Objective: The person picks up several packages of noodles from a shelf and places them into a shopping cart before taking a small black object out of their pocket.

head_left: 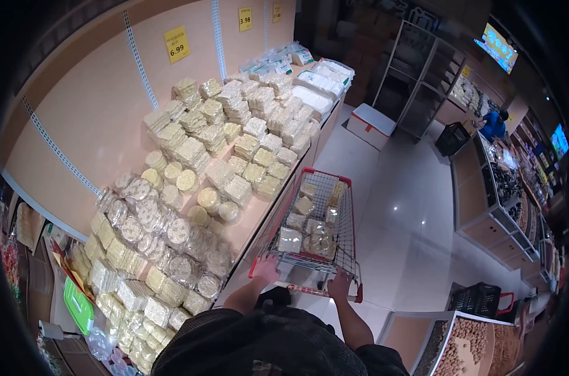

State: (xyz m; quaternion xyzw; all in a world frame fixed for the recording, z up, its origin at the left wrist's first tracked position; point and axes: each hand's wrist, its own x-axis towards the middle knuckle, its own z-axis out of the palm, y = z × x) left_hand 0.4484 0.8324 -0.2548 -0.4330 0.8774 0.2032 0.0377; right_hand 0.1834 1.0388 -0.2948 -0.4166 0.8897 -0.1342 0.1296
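Observation:
A shopping cart (300, 289) with a wire basket and red trim stands in front of me, pointing up the aisle. My left hand (267, 268) is closed over the left end of its handle. Toward the handle's right end, my right hand (339, 284) is wrapped around the bar. Inside the basket lie several clear-wrapped packs of dried noodle cakes (290, 239). Along the cart's left side runs a display shelf (250, 220) stacked with noodle cakes, square blocks and round ones (187, 180) among them.
Yellow price signs (177, 44) hang on the wall behind the shelf. Ahead are a white box with an orange edge (371, 125) and a metal rack (416, 81). On the right stand bulk-goods counters (485, 232), black baskets (475, 299) and a person in blue (494, 127).

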